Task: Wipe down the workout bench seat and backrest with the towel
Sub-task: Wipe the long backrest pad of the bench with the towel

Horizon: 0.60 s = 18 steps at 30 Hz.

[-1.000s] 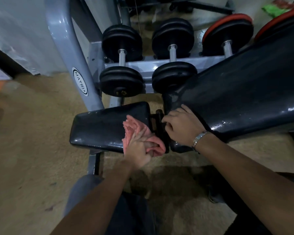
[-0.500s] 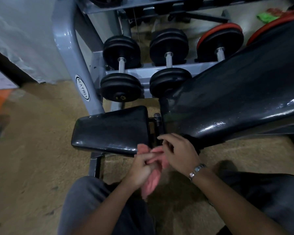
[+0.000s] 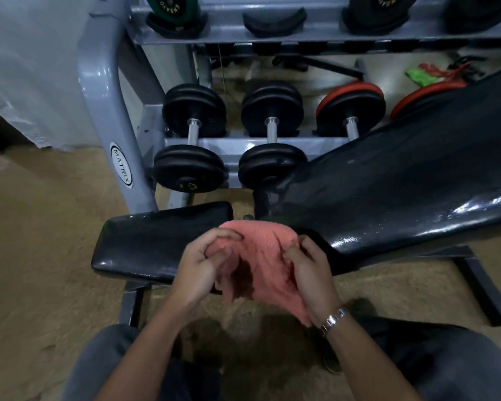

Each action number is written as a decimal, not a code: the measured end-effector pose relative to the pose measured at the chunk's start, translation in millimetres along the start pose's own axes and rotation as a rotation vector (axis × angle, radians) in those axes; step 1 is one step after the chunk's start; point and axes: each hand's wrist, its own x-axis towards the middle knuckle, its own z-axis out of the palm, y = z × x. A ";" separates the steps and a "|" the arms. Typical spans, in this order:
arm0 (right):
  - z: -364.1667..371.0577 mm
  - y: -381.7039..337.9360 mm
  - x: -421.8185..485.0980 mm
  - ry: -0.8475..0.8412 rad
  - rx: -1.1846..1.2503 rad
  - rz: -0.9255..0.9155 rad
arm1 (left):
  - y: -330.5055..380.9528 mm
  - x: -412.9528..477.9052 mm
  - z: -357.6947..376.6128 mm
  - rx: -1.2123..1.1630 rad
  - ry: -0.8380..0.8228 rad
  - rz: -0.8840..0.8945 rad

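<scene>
Your left hand (image 3: 198,270) had the towel (image 3: 261,256) pressed flat on the seat (image 3: 145,244) a second ago, at the seat's backrest end, while your right hand (image 3: 310,270) rested on the low end of the backrest (image 3: 402,192) just past the seat. That contact is gone now. Both hands have come together off the seat's near edge, and the towel is lifted clear, held up over the seat's backrest end and covering the gap there. Left hand: fingers curled, pinching the towel's left edge. Right hand: fingers curled too, pinching the right edge, metal wristband (image 3: 334,320) showing below it. The cloth is stretched loosely between your hands, with a tail hanging toward you, away from the seat. So wiping is paused; this reads as a regrip or a refold to get a fresh face, not a stroke. The seat looks shiny in patches, but you can't tell from this how much is wiped. The backrest, rising away from the seat's far end, likely needs its pass next. The dumbbell rack (image 3: 104,111) behind the seat is untouched.
</scene>
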 end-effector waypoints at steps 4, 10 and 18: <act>-11.5 -4.2 -4.5 0.019 0.065 -0.021 | 3.9 17.8 -4.9 -0.102 -0.004 0.009; -7.9 -3.4 -14.0 -0.143 0.078 0.005 | -3.0 36.7 16.1 -0.097 0.101 0.015; 6.1 14.7 -12.0 -0.056 -0.122 -0.040 | -15.9 35.1 51.6 0.050 0.460 -0.078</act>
